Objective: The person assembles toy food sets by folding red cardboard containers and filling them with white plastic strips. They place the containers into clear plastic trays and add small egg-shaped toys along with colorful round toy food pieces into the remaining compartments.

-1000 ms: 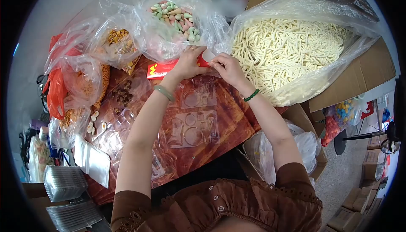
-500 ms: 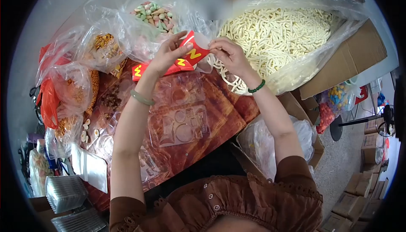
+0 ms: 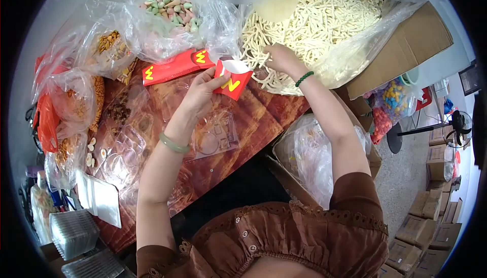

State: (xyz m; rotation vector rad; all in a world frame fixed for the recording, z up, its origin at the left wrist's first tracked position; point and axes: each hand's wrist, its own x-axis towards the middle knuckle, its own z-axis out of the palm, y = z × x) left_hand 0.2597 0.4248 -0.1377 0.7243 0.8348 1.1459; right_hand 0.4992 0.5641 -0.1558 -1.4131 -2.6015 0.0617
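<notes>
A red fry carton (image 3: pixel 234 86) with a yellow logo stands upright in my left hand (image 3: pixel 204 91), its white inner side facing up. My right hand (image 3: pixel 284 61) is at the near left edge of a large heap of pale stick-shaped pieces (image 3: pixel 329 24), with its fingers bent against several of them; what lies between the fingertips is too small to tell. More red cartons (image 3: pixel 175 68) lie flat on the table, left of the held one. Clear plastic trays (image 3: pixel 215 133) rest on the table below my left hand.
Plastic bags with pastel pieces (image 3: pixel 172 10) and orange snacks (image 3: pixel 109 45) line the back and left. A cardboard flap (image 3: pixel 406 50) borders the heap on the right. Stacked clear containers (image 3: pixel 74 232) stand at the lower left, and a plastic-lined box (image 3: pixel 314 151) is below my right forearm.
My right hand has left the carton and moved right to the pale pieces. My left hand has lowered the carton, now opened out, away from the flat ones. The view has shifted slightly.
</notes>
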